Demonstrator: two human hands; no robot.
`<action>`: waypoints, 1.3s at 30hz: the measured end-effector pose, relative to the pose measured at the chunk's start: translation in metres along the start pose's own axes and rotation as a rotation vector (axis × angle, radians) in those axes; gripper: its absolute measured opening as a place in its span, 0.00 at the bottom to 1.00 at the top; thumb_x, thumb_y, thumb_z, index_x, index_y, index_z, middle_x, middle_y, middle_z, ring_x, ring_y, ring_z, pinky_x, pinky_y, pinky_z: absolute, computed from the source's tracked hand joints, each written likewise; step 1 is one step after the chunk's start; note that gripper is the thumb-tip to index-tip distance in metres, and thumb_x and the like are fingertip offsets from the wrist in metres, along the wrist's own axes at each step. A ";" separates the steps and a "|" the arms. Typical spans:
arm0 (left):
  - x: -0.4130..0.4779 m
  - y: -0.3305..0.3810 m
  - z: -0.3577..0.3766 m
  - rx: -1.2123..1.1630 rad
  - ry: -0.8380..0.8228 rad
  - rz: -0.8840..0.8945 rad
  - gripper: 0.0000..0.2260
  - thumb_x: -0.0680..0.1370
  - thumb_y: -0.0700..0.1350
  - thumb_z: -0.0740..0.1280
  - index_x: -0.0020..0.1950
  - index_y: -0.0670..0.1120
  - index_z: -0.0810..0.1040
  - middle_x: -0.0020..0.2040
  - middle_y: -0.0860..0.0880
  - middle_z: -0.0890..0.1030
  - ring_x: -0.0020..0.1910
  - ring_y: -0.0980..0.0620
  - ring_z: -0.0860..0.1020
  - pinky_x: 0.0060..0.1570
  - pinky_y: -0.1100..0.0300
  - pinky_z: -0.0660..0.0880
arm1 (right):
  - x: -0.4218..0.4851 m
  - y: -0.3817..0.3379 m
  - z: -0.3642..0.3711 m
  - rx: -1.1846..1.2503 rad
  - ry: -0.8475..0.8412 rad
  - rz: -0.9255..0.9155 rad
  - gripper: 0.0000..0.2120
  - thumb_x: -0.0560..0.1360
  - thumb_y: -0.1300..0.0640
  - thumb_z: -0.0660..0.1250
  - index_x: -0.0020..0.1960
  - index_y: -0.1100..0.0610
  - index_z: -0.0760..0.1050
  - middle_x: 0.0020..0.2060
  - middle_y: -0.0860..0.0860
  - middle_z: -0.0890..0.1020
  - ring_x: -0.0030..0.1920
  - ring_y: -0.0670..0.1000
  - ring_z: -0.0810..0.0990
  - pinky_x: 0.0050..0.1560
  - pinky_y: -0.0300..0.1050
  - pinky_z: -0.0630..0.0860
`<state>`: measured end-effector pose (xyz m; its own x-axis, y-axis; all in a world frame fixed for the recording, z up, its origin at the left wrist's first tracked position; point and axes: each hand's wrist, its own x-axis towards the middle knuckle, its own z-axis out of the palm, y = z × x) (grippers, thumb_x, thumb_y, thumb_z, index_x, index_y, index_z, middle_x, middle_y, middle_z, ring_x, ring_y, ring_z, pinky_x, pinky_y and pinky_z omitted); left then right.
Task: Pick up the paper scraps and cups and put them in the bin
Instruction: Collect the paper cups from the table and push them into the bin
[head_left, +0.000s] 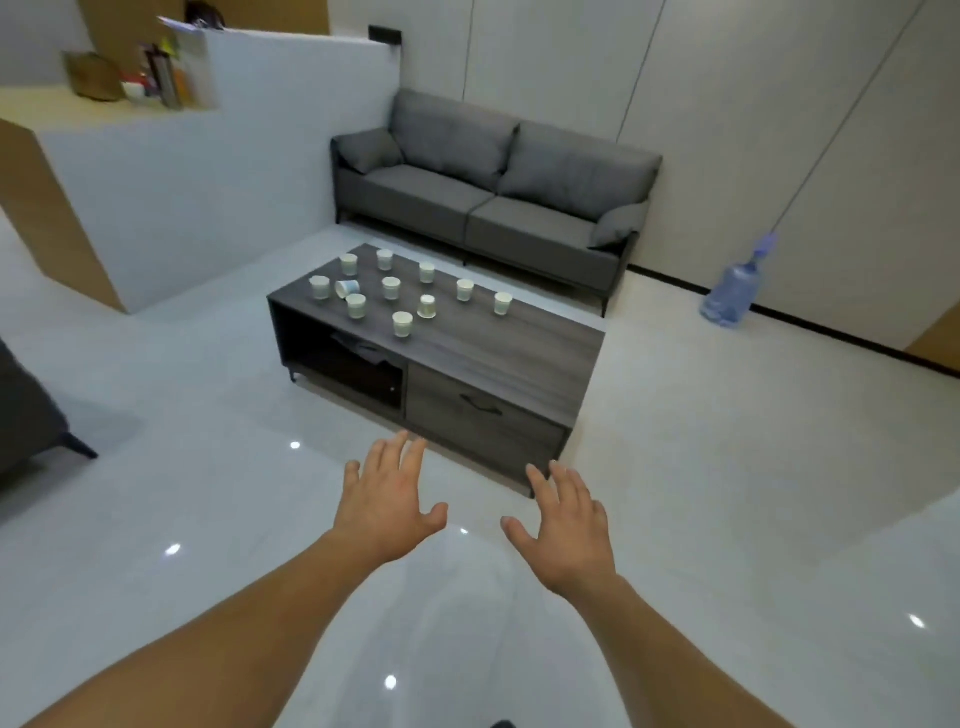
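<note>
Several white paper cups stand scattered on the dark wooden coffee table (519, 358). The nearest cup (402, 324) is upright, one cup (347, 287) at the left lies on its side, and another (503, 303) stands furthest right. Both my hands are stretched out in front of me over the floor, short of the table's near corner. My left hand (389, 501) has its fingers spread and holds nothing. My right hand (566, 525) is likewise spread and holds nothing. I see no bin and no paper scraps in this view.
A grey two-seat sofa (493, 192) stands behind the table against the wall. A blue water bottle (732, 291) sits on the floor at the right. A white counter (208, 156) rises at the left, and a dark chair (31, 415) at the left edge.
</note>
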<state>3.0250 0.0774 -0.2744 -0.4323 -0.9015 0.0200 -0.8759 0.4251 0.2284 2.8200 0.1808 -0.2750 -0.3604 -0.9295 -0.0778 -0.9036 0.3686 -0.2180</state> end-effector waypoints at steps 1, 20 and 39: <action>0.011 -0.009 0.000 0.000 -0.004 -0.021 0.39 0.73 0.67 0.58 0.77 0.52 0.49 0.78 0.50 0.51 0.77 0.47 0.50 0.73 0.42 0.55 | 0.019 -0.010 0.001 -0.002 -0.006 -0.028 0.36 0.76 0.30 0.50 0.78 0.42 0.44 0.79 0.47 0.45 0.78 0.52 0.41 0.76 0.56 0.47; 0.286 -0.127 -0.031 -0.002 -0.055 -0.288 0.39 0.74 0.65 0.60 0.78 0.51 0.46 0.79 0.51 0.49 0.77 0.49 0.49 0.73 0.46 0.54 | 0.379 -0.114 0.014 0.031 -0.134 -0.315 0.37 0.77 0.32 0.52 0.79 0.44 0.44 0.79 0.48 0.46 0.78 0.52 0.42 0.76 0.57 0.50; 0.603 -0.287 -0.028 -0.092 -0.127 -0.095 0.43 0.71 0.63 0.65 0.78 0.51 0.46 0.78 0.52 0.50 0.77 0.50 0.49 0.73 0.46 0.56 | 0.661 -0.233 0.036 -0.015 -0.226 -0.136 0.38 0.76 0.36 0.60 0.79 0.46 0.46 0.79 0.49 0.49 0.78 0.52 0.49 0.74 0.55 0.59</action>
<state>3.0215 -0.5904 -0.3003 -0.3772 -0.9173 -0.1274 -0.8933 0.3241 0.3113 2.8006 -0.5200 -0.3107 -0.1763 -0.9480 -0.2648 -0.9443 0.2389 -0.2265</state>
